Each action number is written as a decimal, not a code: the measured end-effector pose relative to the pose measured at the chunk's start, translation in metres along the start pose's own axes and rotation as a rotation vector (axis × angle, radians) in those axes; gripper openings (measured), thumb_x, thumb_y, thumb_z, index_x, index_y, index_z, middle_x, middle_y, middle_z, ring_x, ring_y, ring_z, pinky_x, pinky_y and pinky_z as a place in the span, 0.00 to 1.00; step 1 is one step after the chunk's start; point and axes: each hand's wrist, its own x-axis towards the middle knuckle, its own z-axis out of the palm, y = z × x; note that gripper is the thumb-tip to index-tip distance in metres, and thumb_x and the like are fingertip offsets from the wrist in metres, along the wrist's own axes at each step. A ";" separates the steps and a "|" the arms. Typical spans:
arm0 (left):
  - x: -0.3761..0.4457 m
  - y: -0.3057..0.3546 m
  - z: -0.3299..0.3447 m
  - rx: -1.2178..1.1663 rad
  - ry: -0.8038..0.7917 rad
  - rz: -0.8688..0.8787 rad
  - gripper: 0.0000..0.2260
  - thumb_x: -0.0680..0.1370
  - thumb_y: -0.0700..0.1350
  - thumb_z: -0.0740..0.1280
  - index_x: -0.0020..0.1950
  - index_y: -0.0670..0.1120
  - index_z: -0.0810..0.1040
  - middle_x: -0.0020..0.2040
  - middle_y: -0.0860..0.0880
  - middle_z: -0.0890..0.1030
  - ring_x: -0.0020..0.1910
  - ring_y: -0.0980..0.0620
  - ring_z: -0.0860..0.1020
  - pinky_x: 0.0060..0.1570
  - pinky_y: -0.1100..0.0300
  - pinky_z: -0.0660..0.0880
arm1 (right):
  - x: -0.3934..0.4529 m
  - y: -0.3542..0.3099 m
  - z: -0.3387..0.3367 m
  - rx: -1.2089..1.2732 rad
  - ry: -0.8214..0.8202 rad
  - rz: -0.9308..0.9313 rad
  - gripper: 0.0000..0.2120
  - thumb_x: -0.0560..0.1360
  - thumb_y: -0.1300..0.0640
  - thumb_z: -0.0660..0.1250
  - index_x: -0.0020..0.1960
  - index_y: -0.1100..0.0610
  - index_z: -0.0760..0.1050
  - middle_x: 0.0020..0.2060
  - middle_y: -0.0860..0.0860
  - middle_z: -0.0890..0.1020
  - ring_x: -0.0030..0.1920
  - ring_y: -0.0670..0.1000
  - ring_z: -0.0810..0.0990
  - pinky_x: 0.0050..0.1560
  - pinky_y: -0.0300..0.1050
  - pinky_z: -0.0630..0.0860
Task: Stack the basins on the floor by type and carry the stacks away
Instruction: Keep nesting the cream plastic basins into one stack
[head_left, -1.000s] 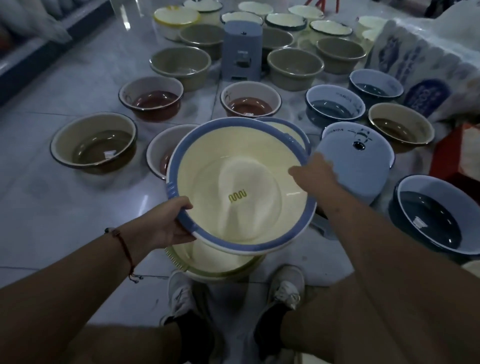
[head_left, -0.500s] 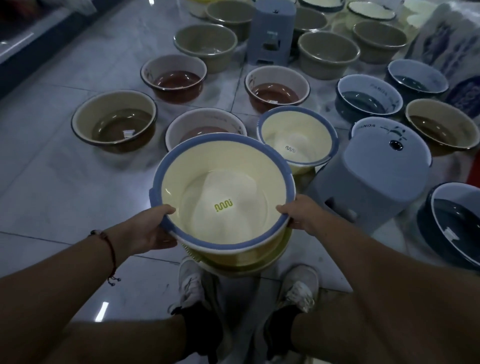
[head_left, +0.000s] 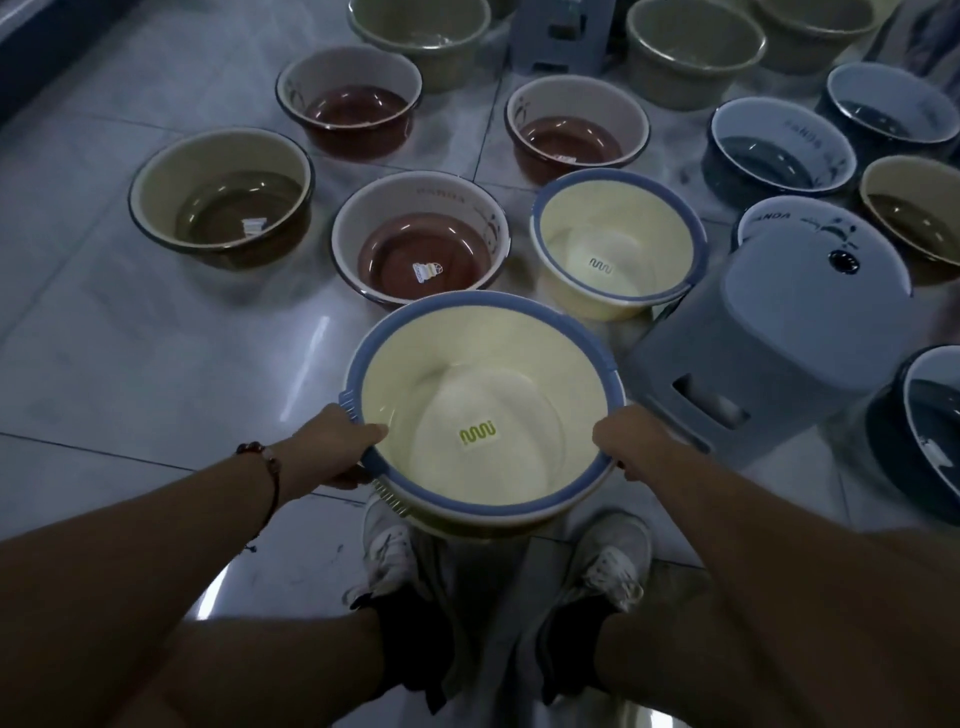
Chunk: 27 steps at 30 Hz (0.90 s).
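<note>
an olive-bottomed basin (head_left: 221, 200) sat at left, a red-bottomed basin (head_left: 421, 239) ahead, then a second cream basin with a blue rim (head_left: 618, 244) and a grey plastic stool (head_left: 779, 343) close at right. the left hand (head_left: 330, 447) and right hand (head_left: 631, 441) each gripped the blue rim of the cream basin stack (head_left: 485, 410) above white shoes (head_left: 387, 551), thumbs curled over the edge

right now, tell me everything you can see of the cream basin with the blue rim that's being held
The round cream plastic basin with a blue rim looks glossy and holds nothing; a small green squiggle label sits on its bottom. It is upright, nested on a similar basin whose ribbed rim shows just beneath, above the person's white shoes. The left hand and right hand grip its rim on opposite sides.
</note>
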 end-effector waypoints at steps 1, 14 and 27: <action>0.002 0.000 0.001 0.057 0.014 0.021 0.13 0.80 0.49 0.67 0.50 0.38 0.75 0.42 0.38 0.82 0.35 0.44 0.81 0.31 0.57 0.78 | 0.002 0.004 0.001 0.138 0.040 0.021 0.13 0.81 0.64 0.58 0.63 0.64 0.74 0.53 0.59 0.79 0.48 0.51 0.75 0.45 0.41 0.72; 0.054 -0.022 0.045 0.338 0.213 -0.010 0.31 0.80 0.50 0.67 0.71 0.32 0.58 0.61 0.33 0.76 0.57 0.36 0.77 0.56 0.45 0.76 | 0.033 0.027 0.036 0.088 0.073 0.053 0.27 0.81 0.57 0.58 0.76 0.65 0.54 0.68 0.64 0.71 0.66 0.62 0.72 0.63 0.52 0.69; 0.060 0.002 0.052 0.816 -0.099 0.211 0.25 0.82 0.57 0.61 0.60 0.34 0.74 0.47 0.41 0.80 0.41 0.51 0.77 0.33 0.63 0.71 | 0.049 0.053 0.024 0.006 0.163 0.073 0.29 0.79 0.55 0.59 0.76 0.64 0.55 0.66 0.64 0.72 0.65 0.64 0.73 0.62 0.57 0.70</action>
